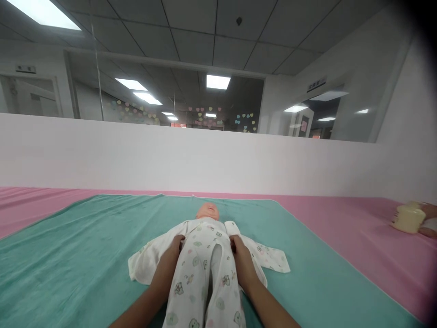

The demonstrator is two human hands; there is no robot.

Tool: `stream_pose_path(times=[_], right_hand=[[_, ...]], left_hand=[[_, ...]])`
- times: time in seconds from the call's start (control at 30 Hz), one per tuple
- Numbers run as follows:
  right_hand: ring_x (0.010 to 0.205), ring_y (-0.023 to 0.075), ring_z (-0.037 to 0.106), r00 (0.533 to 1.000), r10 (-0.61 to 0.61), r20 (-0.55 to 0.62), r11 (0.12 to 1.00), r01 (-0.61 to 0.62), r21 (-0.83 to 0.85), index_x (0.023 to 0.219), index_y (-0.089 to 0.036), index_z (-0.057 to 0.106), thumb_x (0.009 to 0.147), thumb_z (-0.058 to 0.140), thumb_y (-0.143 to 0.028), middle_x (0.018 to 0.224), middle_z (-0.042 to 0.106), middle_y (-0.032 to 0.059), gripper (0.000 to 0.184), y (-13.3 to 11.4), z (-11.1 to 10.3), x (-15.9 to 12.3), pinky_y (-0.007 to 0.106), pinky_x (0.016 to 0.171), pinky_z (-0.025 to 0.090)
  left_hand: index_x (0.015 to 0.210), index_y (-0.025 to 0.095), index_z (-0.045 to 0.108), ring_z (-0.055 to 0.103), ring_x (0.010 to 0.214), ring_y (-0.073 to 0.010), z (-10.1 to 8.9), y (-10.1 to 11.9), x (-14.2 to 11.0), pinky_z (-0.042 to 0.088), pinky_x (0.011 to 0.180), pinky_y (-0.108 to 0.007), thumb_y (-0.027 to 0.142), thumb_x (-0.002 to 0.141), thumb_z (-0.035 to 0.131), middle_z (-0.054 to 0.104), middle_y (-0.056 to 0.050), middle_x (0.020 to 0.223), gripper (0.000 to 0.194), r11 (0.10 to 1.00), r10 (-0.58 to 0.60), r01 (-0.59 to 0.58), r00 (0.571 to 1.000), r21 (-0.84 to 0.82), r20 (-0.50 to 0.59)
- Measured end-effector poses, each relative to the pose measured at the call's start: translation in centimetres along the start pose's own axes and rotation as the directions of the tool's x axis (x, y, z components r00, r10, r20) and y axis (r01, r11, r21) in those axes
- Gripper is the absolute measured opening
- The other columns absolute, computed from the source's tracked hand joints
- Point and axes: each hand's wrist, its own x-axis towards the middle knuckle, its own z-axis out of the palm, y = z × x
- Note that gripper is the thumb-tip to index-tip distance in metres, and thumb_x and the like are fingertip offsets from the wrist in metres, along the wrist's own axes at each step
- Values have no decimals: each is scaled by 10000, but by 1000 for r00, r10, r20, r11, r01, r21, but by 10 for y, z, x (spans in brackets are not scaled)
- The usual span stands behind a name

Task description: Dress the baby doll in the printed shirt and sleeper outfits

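A baby doll (pixel 207 211) lies on its back on a green cloth (pixel 85 246), its head pointing away from me. White printed baby trousers (pixel 194 269) cover the front of its body, legs stretching toward me. My left hand (pixel 175 249) is closed at the left side of the trousers near the top, and my right hand (pixel 240 254) is closed at the opposite side; the fingertips are partly hidden by cloth. Beneath lies a white baby top (pixel 273 259) with its printed sleeve spread to the right and more white cloth to the left. The doll's arms are not visible.
Pink cloth (pixel 341 218) shows around the green one. At the far right edge stands a pale yellow container (pixel 408 217), with a skin-toned shape beside it that I cannot make out. A low white wall (pixel 170 159) with glass above closes off the back.
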Motion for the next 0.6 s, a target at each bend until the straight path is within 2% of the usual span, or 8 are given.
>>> stream_pose_path(times=[0.07, 0.17, 0.27, 0.37, 0.43, 0.5, 0.57, 0.6], right_hand=[[674, 150, 389, 999, 10, -42, 995, -14, -96, 722, -202, 425, 755, 397, -249, 692, 491, -19, 63, 3, 1, 0, 263, 608, 283], [653, 146, 392, 998, 20, -64, 987, -30, -157, 719, -199, 410, 767, 372, -257, 674, 497, -24, 84, 6, 2, 0, 257, 581, 273], [672, 152, 438, 999, -26, -42, 988, 20, -155, 735, -197, 442, 766, 390, -259, 707, 536, -16, 86, 10, 2, 2, 255, 594, 307], [704, 164, 496, 998, -60, -1, 994, 59, -96, 761, -199, 492, 770, 399, -254, 736, 570, -5, 108, 15, 1, 6, 256, 617, 346], [727, 169, 520, 997, -72, 18, 994, 73, -79, 778, -202, 519, 769, 397, -240, 760, 590, 3, 128, 17, 0, 8, 256, 631, 359], [738, 170, 525, 996, -84, 26, 989, 86, -117, 778, -203, 533, 772, 392, -232, 778, 600, 9, 145, 18, -1, 8, 257, 641, 357], [730, 169, 518, 996, -85, 28, 979, 88, -186, 757, -200, 534, 786, 382, -242, 775, 601, 17, 160, 18, -2, 9, 258, 640, 345], [722, 166, 511, 996, -80, 34, 971, 86, -223, 743, -199, 531, 796, 376, -251, 769, 599, 19, 172, 18, -2, 9, 258, 637, 337]], left_hand=[[1054, 229, 505, 560, 828, -231, -1, 7, -3, 418, 731, -316, 298, 702, 539, 627, -40, 908, 360, 998, -7, 5, 1000, 68, 29], [1090, 207, 483, 580, 833, -226, 0, 13, -5, 443, 735, -322, 291, 728, 491, 635, -54, 941, 372, 993, -2, -5, 998, 121, 60], [1115, 185, 479, 586, 918, -232, 0, 13, -6, 457, 801, -331, 277, 732, 485, 631, -70, 1029, 394, 993, 3, -11, 998, 120, 69], [1089, 173, 518, 584, 985, -239, -5, 13, -16, 466, 840, -331, 288, 761, 461, 620, -82, 1093, 353, 994, -44, 39, 998, 106, 48], [1110, 185, 523, 600, 959, -238, -12, 15, -34, 491, 805, -333, 356, 814, 417, 637, -74, 1057, 358, 989, -104, 97, 993, 111, 56], [1159, 213, 505, 610, 944, -233, -20, 16, -63, 517, 769, -331, 442, 847, 379, 651, -56, 1016, 407, 982, -151, 143, 987, 126, 60], [1184, 253, 500, 589, 1016, -234, -27, 14, -100, 527, 795, -328, 482, 845, 392, 634, -39, 1087, 423, 982, -117, 112, 993, 153, 28], [1189, 278, 505, 567, 1065, -236, -29, 11, -120, 525, 822, -327, 472, 838, 414, 601, -28, 1168, 411, 985, -43, 38, 999, 170, 25]])
